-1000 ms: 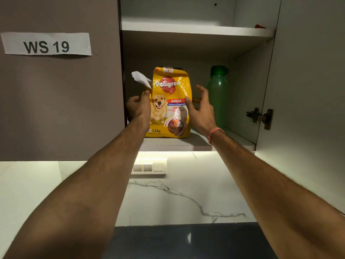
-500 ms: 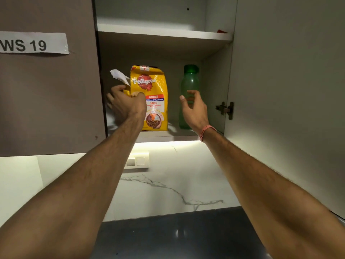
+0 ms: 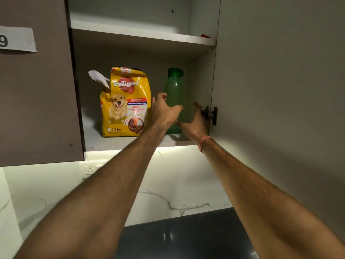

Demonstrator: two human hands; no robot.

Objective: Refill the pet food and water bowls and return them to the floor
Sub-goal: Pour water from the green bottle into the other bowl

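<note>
1. The green bottle (image 3: 174,94) stands upright on the lower cupboard shelf (image 3: 119,142), long axis vertical and cap on top. It is just right of the yellow pet food bag (image 3: 127,103) and close to the cupboard's right wall.
2. The left hand (image 3: 163,109) is raised in front of the bottle's left flank, between bottle and bag. Its fingers are loosely curled and hold nothing; whether the knuckles touch the bottle I cannot tell.
3. The right hand (image 3: 196,122) sits just right of the bottle's lower half, beside the door hinge (image 3: 211,114). Its thumb and fingers are spread wide, palm turned towards the bottle, and it grips nothing.
4. The bottle thus lies between the two hands, a little beyond them into the cupboard. By my reckoning both are about equally near, the left higher on the body, the right lower.
5. I judge the water bottle to be the thing sought, and the closing grasp must wrap across its upright axis.
6. The bag stands untouched, its torn top flap (image 3: 98,77) leaning away from the bottle.
7. No bowls are in sight, so the refilling looks barely begun.
</note>
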